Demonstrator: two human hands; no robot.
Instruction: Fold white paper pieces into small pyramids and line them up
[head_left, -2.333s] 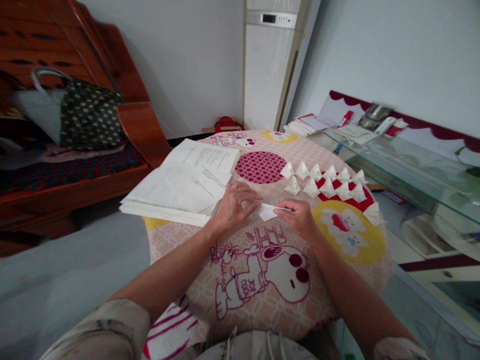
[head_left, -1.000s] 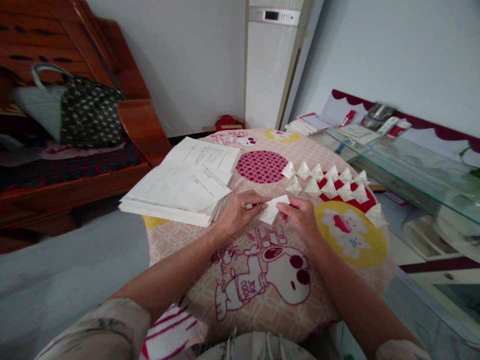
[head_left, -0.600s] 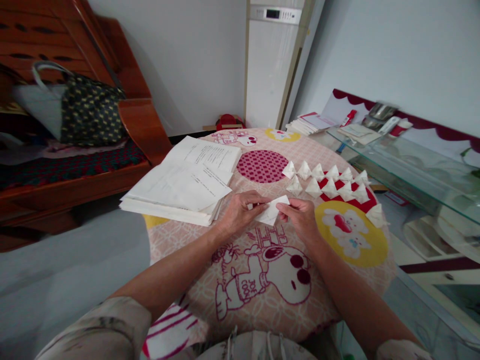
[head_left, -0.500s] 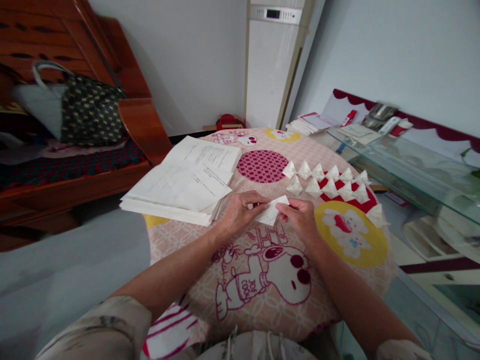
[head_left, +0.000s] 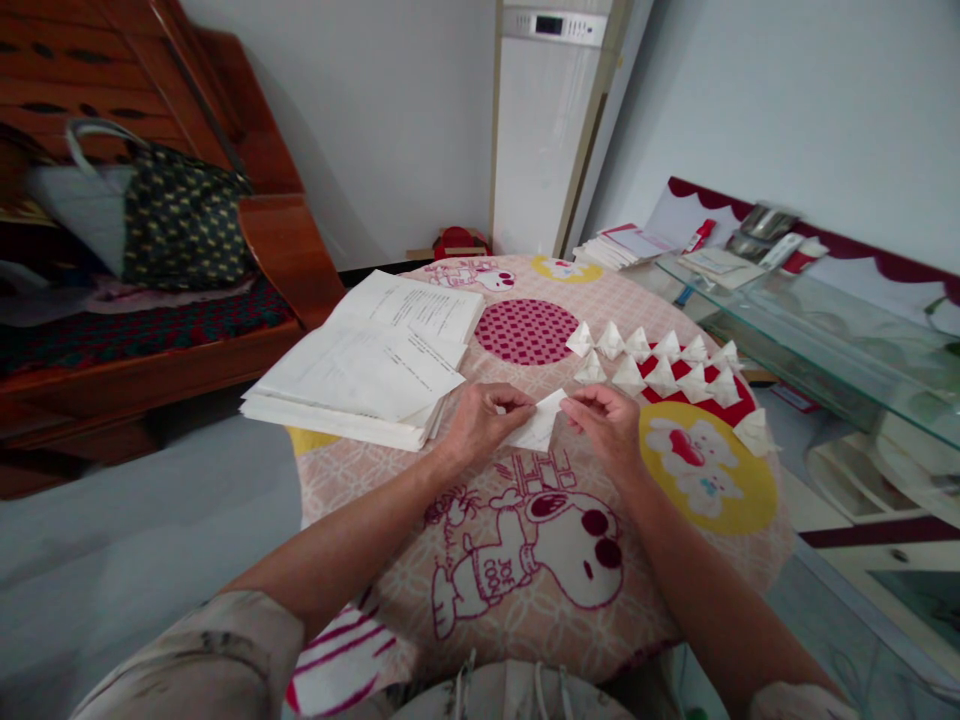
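Observation:
A small folded piece of white paper [head_left: 538, 425] is held between my two hands, above the round table's patterned cloth [head_left: 517, 630]. My left hand [head_left: 484, 425] pinches its left side between thumb and fingers. At the upper right corner, the thumb and fingers of my right hand [head_left: 606, 420] close on the paper's edge. Several folded white paper pieces with pointed tops [head_left: 661, 376] stand in rows beyond my right hand. To the left of my left hand lies a thick open stack of printed sheets [head_left: 360, 370].
A glass shelf [head_left: 840, 340] with a metal container [head_left: 766, 222] and a red-and-white cup [head_left: 802, 256] borders the table's right side. More papers [head_left: 619, 247] lie at the back. A wooden bench [head_left: 277, 250] with a patterned bag [head_left: 184, 220] is at left; a white cabinet-like unit [head_left: 547, 130] stands behind.
My right hand has shifted slightly right along the paper's edge, its fingers now more curled at the upper corner. My left hand keeps its pinch in nearly the same place.

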